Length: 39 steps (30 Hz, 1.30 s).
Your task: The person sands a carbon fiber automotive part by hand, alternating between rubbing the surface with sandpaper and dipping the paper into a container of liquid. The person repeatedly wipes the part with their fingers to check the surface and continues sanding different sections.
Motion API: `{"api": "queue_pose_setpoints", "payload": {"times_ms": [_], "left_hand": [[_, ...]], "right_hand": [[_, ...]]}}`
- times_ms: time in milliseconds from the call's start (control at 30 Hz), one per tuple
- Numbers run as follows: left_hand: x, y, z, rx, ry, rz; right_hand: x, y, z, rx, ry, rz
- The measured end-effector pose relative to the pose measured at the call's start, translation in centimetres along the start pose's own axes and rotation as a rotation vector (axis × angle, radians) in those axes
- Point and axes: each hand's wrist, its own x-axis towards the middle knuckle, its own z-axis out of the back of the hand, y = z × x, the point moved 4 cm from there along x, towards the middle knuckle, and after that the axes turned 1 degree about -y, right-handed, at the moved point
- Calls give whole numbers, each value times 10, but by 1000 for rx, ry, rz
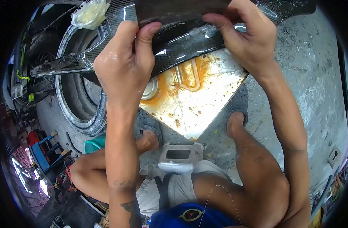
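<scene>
A glossy black part with a carbon weave pattern (185, 45) spans the top of the head view, above a stained white metal panel (204, 108). On its left portion, my left hand (126, 57) grips the near edge, thumb on top and fingers curled. My right hand (248, 34) holds the same edge further right, its thumb pointing inward. The fingertips of both hands are partly hidden behind the part. Between the thumbs, a dark flat section rises toward the top of the view.
Tires (80, 91) lie at the left, with a crumpled plastic bag (90, 14) above them. A teal container (95, 144) sits below. Near my legs is a grey block-like object (180, 155). Blue metal frame (44, 152) and cables lie at the lower left.
</scene>
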Motion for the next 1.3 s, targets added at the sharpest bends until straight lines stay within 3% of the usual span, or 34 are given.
{"api": "queue_pose_setpoints", "payload": {"times_ms": [100, 167, 500, 567, 1300], "left_hand": [[-5, 7, -6, 119, 1, -46], [-5, 7, -7, 156, -24, -179], [-1, 2, -8, 95, 84, -59], [-1, 5, -10, 60, 51, -110], [-13, 11, -20, 97, 66, -249]], "right_hand": [[-9, 1, -6, -50, 19, 1], [-8, 2, -13, -3, -1, 7], [-9, -2, -14, -64, 30, -4], [-9, -2, -15, -45, -9, 140], [-11, -4, -19, -23, -16, 178]]}}
